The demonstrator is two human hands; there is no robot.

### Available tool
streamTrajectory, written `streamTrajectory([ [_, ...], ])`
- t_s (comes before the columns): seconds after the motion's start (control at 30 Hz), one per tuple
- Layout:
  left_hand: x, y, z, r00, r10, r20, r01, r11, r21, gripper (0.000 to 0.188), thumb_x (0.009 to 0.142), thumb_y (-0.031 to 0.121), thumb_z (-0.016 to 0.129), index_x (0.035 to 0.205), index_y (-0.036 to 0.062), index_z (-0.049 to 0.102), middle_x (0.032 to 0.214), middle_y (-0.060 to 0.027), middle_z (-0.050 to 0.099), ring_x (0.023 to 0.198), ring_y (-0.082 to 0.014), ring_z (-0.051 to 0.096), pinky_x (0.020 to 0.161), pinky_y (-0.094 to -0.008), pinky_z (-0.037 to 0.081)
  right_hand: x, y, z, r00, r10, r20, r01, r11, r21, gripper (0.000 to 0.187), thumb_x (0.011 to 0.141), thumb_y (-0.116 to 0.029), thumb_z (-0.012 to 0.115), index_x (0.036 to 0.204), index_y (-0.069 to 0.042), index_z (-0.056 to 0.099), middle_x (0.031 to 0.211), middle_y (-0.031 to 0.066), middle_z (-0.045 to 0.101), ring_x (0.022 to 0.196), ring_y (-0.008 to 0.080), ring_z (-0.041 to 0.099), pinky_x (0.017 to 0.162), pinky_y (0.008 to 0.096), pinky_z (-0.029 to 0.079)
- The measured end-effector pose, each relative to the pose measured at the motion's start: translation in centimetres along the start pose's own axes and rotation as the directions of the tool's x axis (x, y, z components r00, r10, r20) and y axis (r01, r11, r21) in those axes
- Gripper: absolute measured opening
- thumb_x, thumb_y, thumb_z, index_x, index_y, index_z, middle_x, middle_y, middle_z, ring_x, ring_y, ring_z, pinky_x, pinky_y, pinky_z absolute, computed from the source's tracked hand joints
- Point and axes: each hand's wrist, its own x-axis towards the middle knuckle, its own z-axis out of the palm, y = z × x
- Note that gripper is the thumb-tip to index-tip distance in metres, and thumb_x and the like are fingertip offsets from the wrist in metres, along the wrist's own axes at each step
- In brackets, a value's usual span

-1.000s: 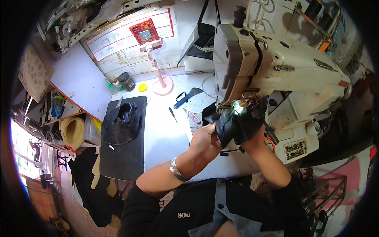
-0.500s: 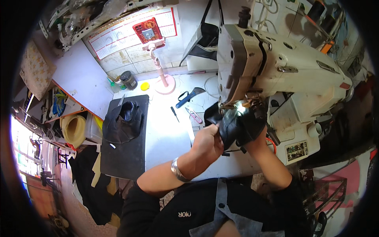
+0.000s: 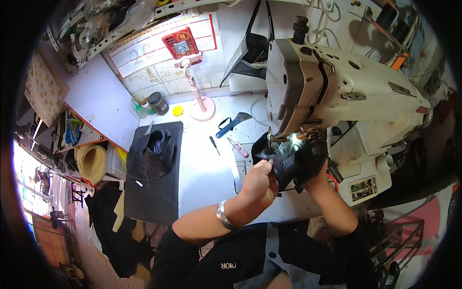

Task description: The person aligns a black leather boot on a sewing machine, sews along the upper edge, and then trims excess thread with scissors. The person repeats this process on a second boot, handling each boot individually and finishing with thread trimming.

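A black leather shoe upper (image 3: 287,166) lies under the needle area of a large cream sewing machine (image 3: 313,82), lit by a small lamp. My left hand (image 3: 262,182), with a silver bracelet at the wrist, pinches the upper's near left edge between thumb and fingers. At the upper's right side, my right hand (image 3: 318,180) holds it from below and behind; most of its fingers are hidden by the leather. The stitching point itself is partly covered by the machine's foot and the folded leather.
Another black upper (image 3: 153,151) rests on a dark board (image 3: 149,204) to the left. Between board and machine lie a blue-handled tool (image 3: 233,125), pink thread snips (image 3: 238,147) and a small black screwdriver (image 3: 213,144). A pink stand (image 3: 201,108) holds a red phone (image 3: 180,42) behind.
The whole view has shifted slightly. My left hand sits a little lower and to the right, still pinching the upper; the upper remains under the machine, and my right hand keeps its place.
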Motion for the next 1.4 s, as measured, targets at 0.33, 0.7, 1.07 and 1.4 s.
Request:
streamTrajectory([
  [0.33,0.2,0.0,0.3,0.999,0.042,-0.022,-0.044,0.995,-0.092,0.021,0.097,0.008,0.030,0.095,0.0050,0.050,0.093,-0.0063,0.062,0.077,-0.0169,0.063,0.075,-0.0302,0.053,0.4,0.0,1.4,0.985,0.146,-0.096,-0.117,0.957,0.264,0.028,0.068,-0.011,0.068,0.095,-0.007,0.062,0.087,0.0113,0.063,0.082,0.0318,0.062,0.069,0.0369,0.051],
  [0.7,0.7,0.3,0.3,0.999,0.001,-0.036,-0.002,1.000,-0.013,0.020,0.097,0.009,0.031,0.092,0.0066,0.050,0.087,-0.0055,0.061,0.069,-0.0128,0.060,0.064,-0.0254,0.051,0.5,-0.7,0.2,0.997,0.013,-0.076,-0.013,1.000,0.000,0.029,0.067,-0.014,0.069,0.095,-0.008,0.065,0.090,0.0107,0.064,0.081,0.0316,0.063,0.068,0.0379,0.050],
  [1.07,0.2,0.1,1.2,0.998,0.036,-0.059,-0.041,0.995,-0.091,0.022,0.095,0.006,0.031,0.088,0.0057,0.052,0.089,-0.0052,0.061,0.074,-0.0150,0.062,0.067,-0.0275,0.053,0.3,-0.2,0.7,0.998,0.003,-0.071,-0.007,0.999,-0.052,0.031,0.070,-0.017,0.069,0.099,-0.009,0.064,0.094,0.0110,0.064,0.085,0.0318,0.063,0.071,0.0389,0.050],
  [1.4,-0.2,-0.2,1.4,0.999,0.049,-0.007,-0.049,0.998,-0.032,0.020,0.094,0.003,0.031,0.089,0.0063,0.051,0.086,-0.0050,0.061,0.076,-0.0137,0.062,0.071,-0.0261,0.052,0.2,-0.7,0.2,0.965,0.262,-0.031,-0.252,0.951,0.180,0.031,0.074,-0.017,0.067,0.103,-0.009,0.063,0.097,0.0111,0.065,0.090,0.0303,0.063,0.075,0.0370,0.050],
])
